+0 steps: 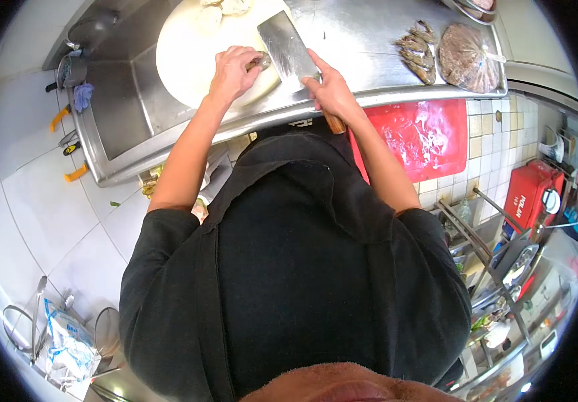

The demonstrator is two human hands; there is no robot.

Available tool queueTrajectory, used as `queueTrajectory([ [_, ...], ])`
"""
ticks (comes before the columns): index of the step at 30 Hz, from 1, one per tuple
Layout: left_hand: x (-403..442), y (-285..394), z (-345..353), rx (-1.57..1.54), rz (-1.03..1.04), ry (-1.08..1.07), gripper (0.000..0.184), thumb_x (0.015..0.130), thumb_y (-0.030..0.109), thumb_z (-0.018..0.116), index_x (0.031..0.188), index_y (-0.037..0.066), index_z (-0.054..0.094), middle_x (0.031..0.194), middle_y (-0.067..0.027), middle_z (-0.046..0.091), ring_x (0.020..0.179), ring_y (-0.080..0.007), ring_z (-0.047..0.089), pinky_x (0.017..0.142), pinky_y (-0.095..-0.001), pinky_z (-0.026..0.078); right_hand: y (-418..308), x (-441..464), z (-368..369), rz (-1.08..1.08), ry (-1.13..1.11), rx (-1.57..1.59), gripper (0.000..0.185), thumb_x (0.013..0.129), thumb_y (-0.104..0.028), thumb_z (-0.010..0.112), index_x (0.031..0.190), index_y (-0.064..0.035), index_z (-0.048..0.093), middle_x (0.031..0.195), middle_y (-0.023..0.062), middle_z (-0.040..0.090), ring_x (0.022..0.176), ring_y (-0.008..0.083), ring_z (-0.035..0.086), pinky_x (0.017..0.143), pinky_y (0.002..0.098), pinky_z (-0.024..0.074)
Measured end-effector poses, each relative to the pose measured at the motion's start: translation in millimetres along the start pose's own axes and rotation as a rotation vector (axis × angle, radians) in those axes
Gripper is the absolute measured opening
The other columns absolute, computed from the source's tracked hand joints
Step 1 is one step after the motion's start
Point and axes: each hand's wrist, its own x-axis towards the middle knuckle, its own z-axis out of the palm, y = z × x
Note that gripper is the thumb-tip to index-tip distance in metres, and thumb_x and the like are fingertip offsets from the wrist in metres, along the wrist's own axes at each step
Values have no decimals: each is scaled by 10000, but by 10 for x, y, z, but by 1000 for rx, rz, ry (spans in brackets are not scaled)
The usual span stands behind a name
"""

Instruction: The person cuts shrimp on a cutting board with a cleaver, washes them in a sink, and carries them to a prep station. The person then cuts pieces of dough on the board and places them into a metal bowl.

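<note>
A grey prawn point(261, 61) lies at the right edge of the round white chopping board point(180, 57), pinched by the fingers of my left hand point(234, 70). My right hand point(332, 88) is closed on a cleaver point(287, 48). Its wide blade reaches over the board's right edge, close beside the prawn, and its wooden handle points back toward my body. Pale lumps point(229, 8) sit at the far side of the board, cut off by the frame. To the right on the steel counter lies a small pile of grey prawns point(417, 53).
A tied plastic bag of brownish contents point(470, 60) stands right of the prawn pile, near a metal bowl point(476, 10). The steel sink point(111, 100) is at left. Below the counter's raised rim is a red tub point(426, 137); a red cooler point(533, 194) stands further right.
</note>
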Motion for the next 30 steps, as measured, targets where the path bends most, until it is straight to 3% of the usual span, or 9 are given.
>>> queueTrajectory([
  [12, 48, -44, -4, 9, 47, 1, 212, 801, 172, 772, 1005, 113, 767, 1050, -18, 742, 1055, -221, 649, 936, -415, 405, -33, 151, 53, -19, 27, 29, 724, 917, -157, 604, 1585, -65, 338, 684, 115, 629, 484, 158, 585, 515, 330, 518],
  [15, 51, -25, 12, 8, 63, 51, 244, 809, 189, 773, 1033, 94, 764, 1048, -72, 738, 1049, -258, 653, 921, -423, 449, -43, 131, 62, -20, 46, 27, 726, 917, -161, 606, 1585, -65, 339, 693, 118, 638, 489, 161, 590, 525, 335, 522],
  [18, 59, 191, 108, -175, -294, 91, 257, 824, 243, 750, 1024, 82, 766, 1029, -108, 734, 1031, -304, 653, 945, -457, 452, 26, 109, 89, -41, 96, 58, 725, 917, -169, 604, 1583, -61, 339, 707, 126, 649, 497, 167, 598, 540, 344, 527],
  [21, 126, 268, 140, -207, -531, 24, 385, 833, 290, 753, 1157, 81, 739, 1158, -169, 699, 1123, -349, 629, 1002, -444, 473, 29, 13, 47, -35, 152, 16, 719, 918, -175, 602, 1581, -67, 346, 722, 157, 659, 515, 181, 612, 576, 360, 540],
  [24, 103, 130, 115, 36, -285, 72, 488, 845, 310, 744, 1285, 106, 686, 1298, -189, 633, 1209, -358, 594, 1034, -421, 476, 95, -97, 13, -27, 180, -45, 709, 918, -177, 601, 1576, -79, 357, 748, 206, 674, 578, 249, 648, 652, 397, 549],
  [28, 136, 9, 55, -69, 80, 18, 435, 860, 214, 734, 1283, 123, 685, 1284, -146, 646, 1183, -338, 605, 986, -416, 501, 324, -84, 78, -85, 212, -139, 703, 919, -180, 607, 1573, -104, 361, 824, 279, 697, 735, 404, 690, 785, 470, 533],
  [30, 178, 59, 10, -36, 15, -59, 368, 875, 211, 733, 1227, 111, 701, 1196, -118, 675, 1115, -319, 626, 958, -407, 505, 369, -101, 127, -118, 211, -136, 709, 924, -188, 609, 1578, -113, 347, 889, 307, 698, 844, 457, 682, 840, 494, 516],
])
